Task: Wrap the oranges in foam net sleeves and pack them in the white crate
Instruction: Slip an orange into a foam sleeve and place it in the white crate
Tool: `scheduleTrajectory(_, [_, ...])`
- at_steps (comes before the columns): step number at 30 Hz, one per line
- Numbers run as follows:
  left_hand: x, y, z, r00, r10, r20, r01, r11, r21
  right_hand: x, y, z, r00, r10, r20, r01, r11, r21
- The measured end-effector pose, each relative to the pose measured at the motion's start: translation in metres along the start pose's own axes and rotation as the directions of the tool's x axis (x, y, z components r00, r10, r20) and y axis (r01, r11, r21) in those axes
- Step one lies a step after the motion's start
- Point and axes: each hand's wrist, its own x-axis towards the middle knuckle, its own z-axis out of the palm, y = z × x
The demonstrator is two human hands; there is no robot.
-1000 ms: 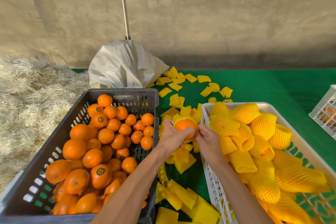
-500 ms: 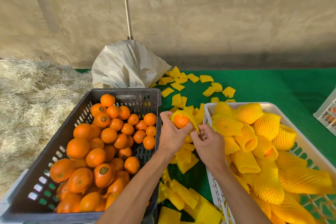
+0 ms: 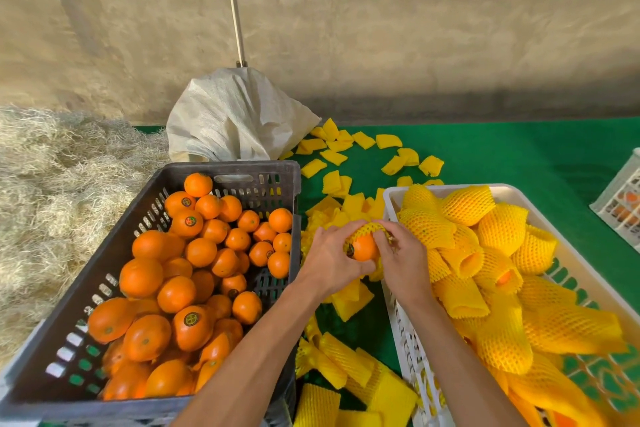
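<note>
At lower left we see the dark crate (image 3: 104, 291) full of bare oranges, at right the white crate (image 3: 391, 198) part-filled, and mid-frame our left hand (image 3: 329, 260) and right hand (image 3: 405, 260) both clamped on one half-sleeved orange (image 3: 364, 248).

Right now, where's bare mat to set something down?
Free: green mat beyond the white crate, up to the wall. Crowded: the gap between the dark crate and white crate, littered with flat foam sleeves, where both hands hold the orange.
</note>
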Motion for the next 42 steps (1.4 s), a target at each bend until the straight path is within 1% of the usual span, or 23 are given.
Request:
scheduleTrajectory(2, [0.000,0.003,-0.001,0.998,-0.065,-0.001,0.065,0.994,-0.088,-0.002,-0.003,-0.001,0.997,-0.074,-0.030,0.074,0.997,0.003])
scheduleTrajectory(5, [-0.002,0.008,-0.006,0.983,-0.177,-0.047,0.167,0.974,-0.155,-0.008,-0.009,0.003,0.963,-0.267,-0.043,0.264,0.963,-0.061])
scheduleTrajectory(7, [-0.003,0.009,-0.006,0.984,-0.171,-0.038,0.162,0.971,-0.176,-0.010,-0.014,0.005,0.936,-0.346,-0.066,0.339,0.936,-0.096])
scheduleTrajectory(9, [-0.004,0.014,-0.007,0.994,-0.100,-0.047,0.086,0.967,-0.241,-0.010,-0.022,0.003,0.875,-0.468,-0.127,0.445,0.879,-0.171])
scheduleTrajectory(11, [-0.008,0.021,-0.009,0.999,0.024,-0.045,-0.039,0.934,-0.356,-0.008,-0.033,0.001,0.784,-0.597,-0.168,0.545,0.793,-0.274])
scheduleTrajectory(13, [-0.014,0.027,-0.008,0.988,0.155,-0.010,-0.145,0.898,-0.416,-0.007,-0.046,0.002,0.715,-0.672,-0.192,0.594,0.729,-0.341])
scheduleTrajectory(14, [-0.017,0.029,-0.007,0.980,0.196,0.030,-0.165,0.892,-0.420,-0.009,-0.051,0.004,0.704,-0.681,-0.204,0.593,0.720,-0.360])
scheduleTrajectory(17, [-0.021,0.034,0.000,0.950,0.259,0.174,-0.173,0.901,-0.397,-0.016,-0.049,0.005,0.709,-0.662,-0.243,0.550,0.734,-0.397])
scheduleTrajectory(20, [-0.023,0.035,0.007,0.918,0.306,0.251,-0.199,0.905,-0.375,-0.015,-0.041,0.000,0.719,-0.660,-0.218,0.552,0.732,-0.399])
scheduleTrajectory(23, [-0.020,0.033,0.011,0.927,0.287,0.241,-0.181,0.906,-0.382,-0.010,-0.039,0.000,0.756,-0.618,-0.214,0.524,0.768,-0.367])
scheduleTrajectory(25, [-0.018,0.032,0.009,0.939,0.270,0.213,-0.176,0.909,-0.377,-0.008,-0.039,0.003,0.806,-0.550,-0.219,0.470,0.820,-0.328])
scheduleTrajectory(27, [-0.015,0.030,0.000,0.963,0.230,0.139,-0.178,0.935,-0.308,-0.009,-0.036,0.009,0.885,-0.423,-0.192,0.366,0.889,-0.274])
scheduleTrajectory(29, [-0.011,0.023,-0.015,0.974,0.225,0.023,-0.220,0.966,-0.132,-0.013,-0.033,0.016,0.964,-0.229,-0.134,0.202,0.961,-0.188])
scheduleTrajectory(31, [-0.006,0.010,-0.034,0.969,0.238,-0.065,-0.236,0.971,0.041,-0.014,-0.027,0.024,0.999,-0.013,-0.032,0.009,0.993,-0.118])
scheduleTrajectory(32, [-0.004,0.003,-0.043,0.966,0.232,-0.117,-0.222,0.970,0.098,-0.013,-0.021,0.028,0.996,0.066,0.056,-0.057,0.987,-0.148])
scheduleTrajectory(33, [-0.003,-0.004,-0.052,0.961,0.210,-0.181,-0.189,0.974,0.127,-0.011,-0.013,0.033,0.977,0.118,0.177,-0.078,0.972,-0.220])
scheduleTrajectory(34, [-0.003,-0.011,-0.058,0.954,0.168,-0.250,-0.141,0.982,0.124,-0.008,-0.006,0.038,0.936,0.164,0.313,-0.066,0.951,-0.303])
scheduleTrajectory(36, [-0.003,-0.023,-0.068,0.929,-0.001,-0.369,0.020,0.999,0.047,-0.005,0.004,0.046,0.806,0.265,0.530,-0.027,0.910,-0.413])
scheduleTrajectory(38, [-0.002,-0.040,-0.076,0.860,-0.242,-0.449,0.234,0.969,-0.073,-0.007,0.011,0.053,0.646,0.371,0.667,-0.043,0.890,-0.453])
scheduleTrajectory(39, [-0.002,-0.050,-0.078,0.817,-0.370,-0.443,0.352,0.928,-0.126,-0.011,0.013,0.057,0.548,0.424,0.721,-0.055,0.879,-0.474])
scheduleTrajectory(40, [-0.004,-0.061,-0.080,0.779,-0.483,-0.399,0.480,0.869,-0.115,-0.017,0.014,0.061,0.450,0.465,0.763,-0.046,0.865,-0.500])
scheduleTrajectory(41, [-0.007,-0.073,-0.079,0.751,-0.572,-0.331,0.603,0.797,-0.008,-0.023,0.015,0.065,0.359,0.495,0.792,0.000,0.848,-0.530])
scheduleTrajectory(42, [-0.010,-0.083,-0.076,0.726,-0.644,-0.239,0.684,0.713,0.157,-0.029,0.015,0.070,0.282,0.514,0.810,0.088,0.827,-0.555])
